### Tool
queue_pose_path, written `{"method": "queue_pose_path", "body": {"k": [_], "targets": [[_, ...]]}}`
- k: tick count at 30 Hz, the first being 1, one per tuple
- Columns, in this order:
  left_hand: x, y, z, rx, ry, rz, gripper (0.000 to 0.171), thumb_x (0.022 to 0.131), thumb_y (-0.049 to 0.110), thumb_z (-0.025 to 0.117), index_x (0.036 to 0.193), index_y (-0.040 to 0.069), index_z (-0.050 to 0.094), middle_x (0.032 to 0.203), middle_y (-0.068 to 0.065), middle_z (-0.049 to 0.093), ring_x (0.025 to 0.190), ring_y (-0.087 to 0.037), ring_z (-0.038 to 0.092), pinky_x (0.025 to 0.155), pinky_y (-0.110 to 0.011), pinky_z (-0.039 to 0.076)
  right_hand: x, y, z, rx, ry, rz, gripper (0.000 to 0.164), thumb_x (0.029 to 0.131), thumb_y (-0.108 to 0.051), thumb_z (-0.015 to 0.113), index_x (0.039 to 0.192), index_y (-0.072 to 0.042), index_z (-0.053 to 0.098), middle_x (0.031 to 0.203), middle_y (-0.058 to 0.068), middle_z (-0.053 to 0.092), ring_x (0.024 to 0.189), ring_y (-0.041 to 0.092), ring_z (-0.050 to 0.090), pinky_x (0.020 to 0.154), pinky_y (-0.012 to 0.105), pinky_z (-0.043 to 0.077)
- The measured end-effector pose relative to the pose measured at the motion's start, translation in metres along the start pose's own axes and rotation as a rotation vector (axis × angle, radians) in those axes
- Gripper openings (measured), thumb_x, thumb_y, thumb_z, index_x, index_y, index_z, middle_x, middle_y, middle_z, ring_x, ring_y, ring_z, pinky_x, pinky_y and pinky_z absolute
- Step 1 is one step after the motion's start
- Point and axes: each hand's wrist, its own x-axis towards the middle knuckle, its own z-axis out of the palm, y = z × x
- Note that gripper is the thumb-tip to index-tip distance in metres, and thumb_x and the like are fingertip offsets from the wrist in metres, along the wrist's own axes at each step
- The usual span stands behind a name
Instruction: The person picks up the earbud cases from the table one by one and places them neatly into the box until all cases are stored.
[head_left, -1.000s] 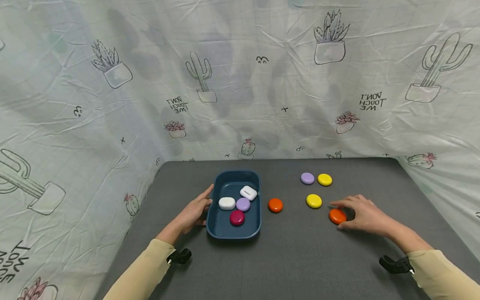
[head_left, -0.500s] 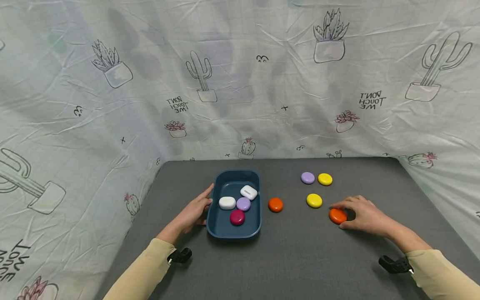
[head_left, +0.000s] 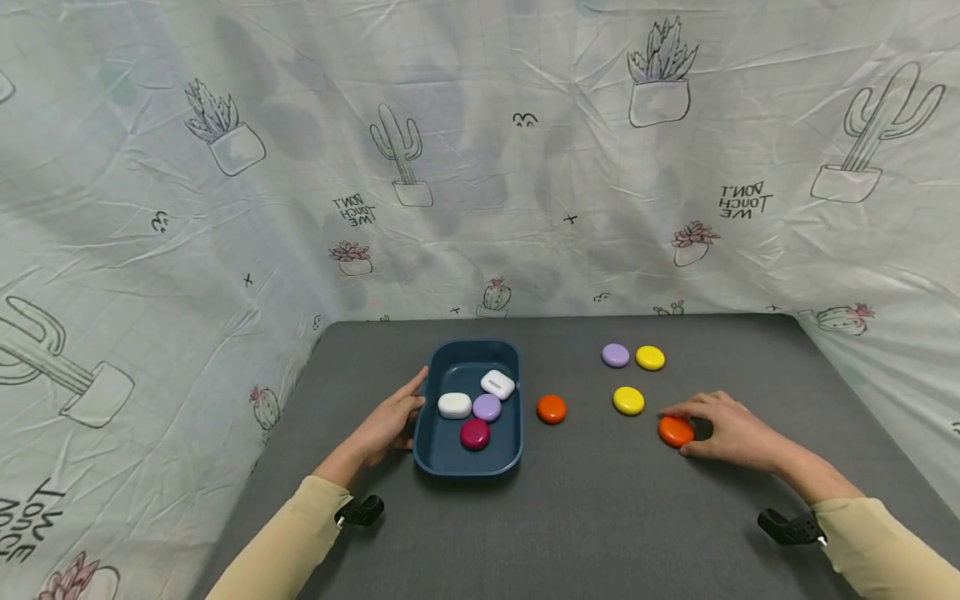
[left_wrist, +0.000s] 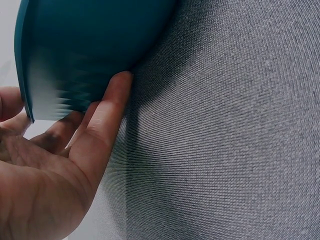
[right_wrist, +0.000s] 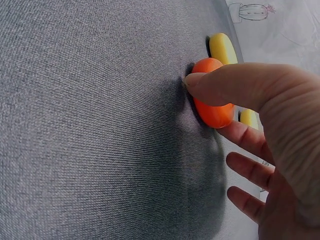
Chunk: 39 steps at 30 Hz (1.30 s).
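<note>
A round orange piece (head_left: 676, 432) sits on the gray surface (head_left: 585, 517). The right hand (head_left: 726, 430) pinches it between the thumb and one finger. A yellow piece (head_left: 628, 401) is near. The left hand (head_left: 384, 427) has its fingers almost straight, touching the side of a blue tray (head_left: 465, 464).

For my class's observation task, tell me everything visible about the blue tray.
The blue tray looks plastic, rectangular with rounded corners and raised walls. It sits upright on the grey table, longer front to back. The left hand touches its left side. Two white pieces, one purple piece and one crimson piece lie inside.
</note>
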Motion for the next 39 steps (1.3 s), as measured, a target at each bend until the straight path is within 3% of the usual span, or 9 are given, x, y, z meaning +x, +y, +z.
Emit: {"method": "queue_pose_path", "body": {"k": [12, 39], "targets": [[0.0000, -0.0012, -0.0014, 0.009, -0.003, 0.010, 0.060, 0.110, 0.026, 0.038, 0.164, 0.041, 0.016, 0.163, -0.013, 0.028, 0.116, -0.030, 0.057, 0.070, -0.041, 0.053, -0.0002, -0.0017, 0.0000, 0.007, -0.013, 0.007, 0.055, 0.079, -0.032, 0.088, 0.130, -0.023, 0.071, 0.121, 0.005, 0.065, 0.108, 0.030, 0.052, 0.083, 0.052, 0.044], [-0.0029, -0.0054, -0.0018, 0.031, -0.004, 0.025, 0.060, 0.110, 0.026, 0.039, 0.164, 0.042, 0.016, 0.166, -0.013, 0.023, 0.124, -0.033, 0.055, 0.073, -0.043, 0.055, -0.0077, -0.0039, 0.0069, 0.014, -0.003, 0.015, 0.052, 0.080, -0.035, 0.087, 0.128, -0.019, 0.072, 0.121, 0.006, 0.066, 0.108, 0.029, 0.052, 0.084, 0.051, 0.043]]}}
